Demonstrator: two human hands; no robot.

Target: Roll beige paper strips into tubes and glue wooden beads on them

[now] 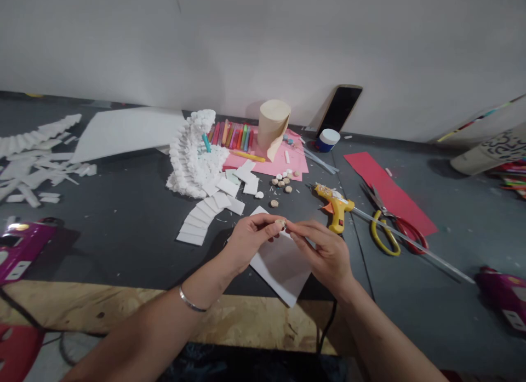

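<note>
A small tan piece (pixel 280 223) is pinched between both hands, just left of a yellow glue gun (pixel 336 207). The left hand (pixel 247 240) and right hand (pixel 324 253) each close thumb and forefinger tightly on it. Fingertips cover most of the piece, so its shape and long axis cannot be told. A white sheet (pixel 283 269), partly hidden, lies under the hands. Yellow-handled scissors (pixel 390 228) lie right of the glue gun, whose label is too small to read.

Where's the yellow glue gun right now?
In the head view, the glue gun lies on the dark table, just beyond the right hand, with the scissors to its right.
</note>
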